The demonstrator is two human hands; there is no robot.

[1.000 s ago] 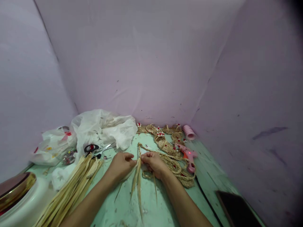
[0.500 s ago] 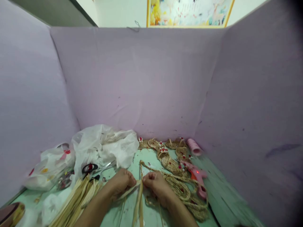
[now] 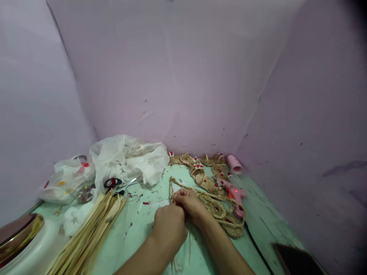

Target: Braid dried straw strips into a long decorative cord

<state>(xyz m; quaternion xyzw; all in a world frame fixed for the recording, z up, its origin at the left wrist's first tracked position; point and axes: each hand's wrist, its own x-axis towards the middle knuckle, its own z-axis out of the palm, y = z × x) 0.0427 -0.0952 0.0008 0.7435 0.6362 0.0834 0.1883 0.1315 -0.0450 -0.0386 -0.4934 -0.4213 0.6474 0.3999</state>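
Observation:
My left hand (image 3: 169,227) is closed with its back to the camera, gripping loose straw strands whose ends hang below the wrist. Just beyond it, my right hand (image 3: 189,201) pinches the end of a braided straw rope (image 3: 213,206). The rope runs from my fingers up to a thin tip at the left and coils in loops to the right on the green table (image 3: 134,229). The two hands touch where braid and strands meet.
A bundle of flat straw strips (image 3: 88,233) lies at the left, with scissors (image 3: 116,184) and white plastic bags (image 3: 126,160) behind. A pink glue gun (image 3: 235,196), a pink spool (image 3: 234,164) and beaded straw pieces (image 3: 200,172) sit at the back right. Purple boards wall the table.
My left hand has moved right and nearer, now covering the strands in front of my right hand. The view tilted up half a second ago and has dropped back down.

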